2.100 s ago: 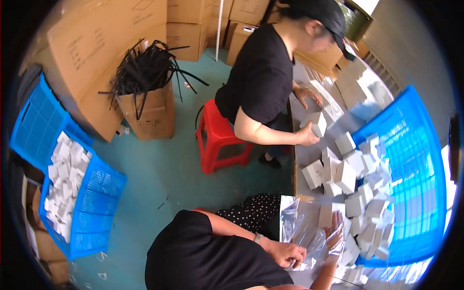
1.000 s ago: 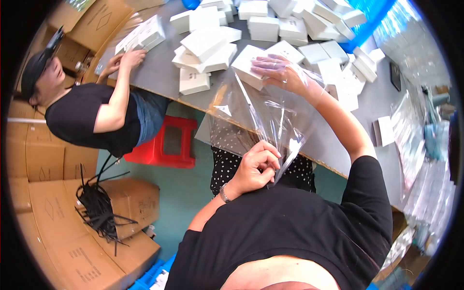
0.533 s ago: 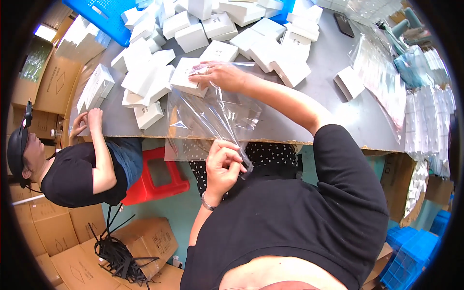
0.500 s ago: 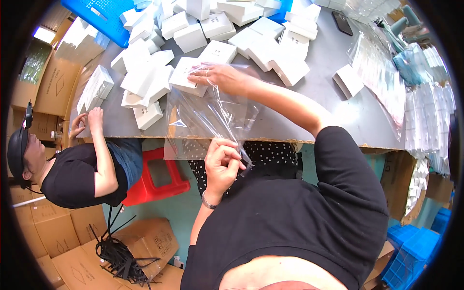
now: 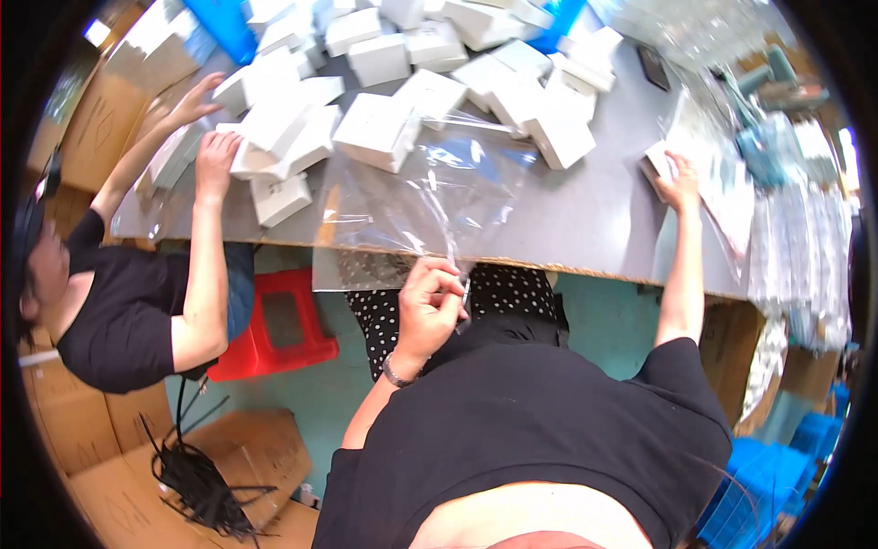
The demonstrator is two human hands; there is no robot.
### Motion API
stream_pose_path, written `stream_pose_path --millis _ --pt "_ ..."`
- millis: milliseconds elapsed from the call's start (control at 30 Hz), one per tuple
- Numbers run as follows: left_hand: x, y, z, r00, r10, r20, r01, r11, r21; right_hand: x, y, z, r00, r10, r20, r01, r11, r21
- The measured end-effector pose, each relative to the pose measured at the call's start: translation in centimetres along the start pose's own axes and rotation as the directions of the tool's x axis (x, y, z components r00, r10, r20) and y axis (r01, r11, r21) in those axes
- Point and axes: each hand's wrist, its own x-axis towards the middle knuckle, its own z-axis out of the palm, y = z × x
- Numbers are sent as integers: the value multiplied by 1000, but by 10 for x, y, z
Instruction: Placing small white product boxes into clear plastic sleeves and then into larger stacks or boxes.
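Note:
My left hand [image 5: 430,306] is closed at the table's front edge, pinching the gathered end of a clear plastic bag [image 5: 439,188]. The bag spreads over the tabletop, and its lower left part hangs past the edge. At the far right, my right hand [image 5: 679,183] is on a small white box [image 5: 655,169], its fingers curled along the right side. Another white box [image 5: 377,130] lies at the upper left edge of the bag; whether any of it is inside the bag I cannot tell.
Many white boxes [image 5: 560,128] are heaped on the grey table [image 5: 567,215]. A phone [image 5: 653,68] and a stack of clear plastic bags [image 5: 718,174] lie at the right. To the left a co-worker [image 5: 137,311] reaches toward boxes, beside a red stool [image 5: 265,343]. Cartons [image 5: 238,448] stand below left.
My right hand has left the bag and the box beside it and moved right to the lone white box. My left hand still pinches the bag. The co-worker's hands have moved farther in over the table.

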Motion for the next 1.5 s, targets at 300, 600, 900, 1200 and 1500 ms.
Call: stream_pose_path --millis 300,600,900,1200,1500 --pt "-20 5 -3 997 -6 -75 9 999 36 146 -354 -130 793 -607 44 203 331 921" --pt "-15 11 10 1000 18 10 -18 999 42 230 -625 -167 807 -546 -225 60 -303 951" --pt "-9 43 -22 949 311 -47 -284 911 300 34 -321 -158 445 -888 118 -25 119 993" --pt "18 77 -20 976 110 188 -147 970 193 -59 -388 -64 790 -589 -167 434 346 832" --pt "169 2 -123 868 486 -97 -26 239 971 -57 -433 -33 836 -540 -93 295 300 907"
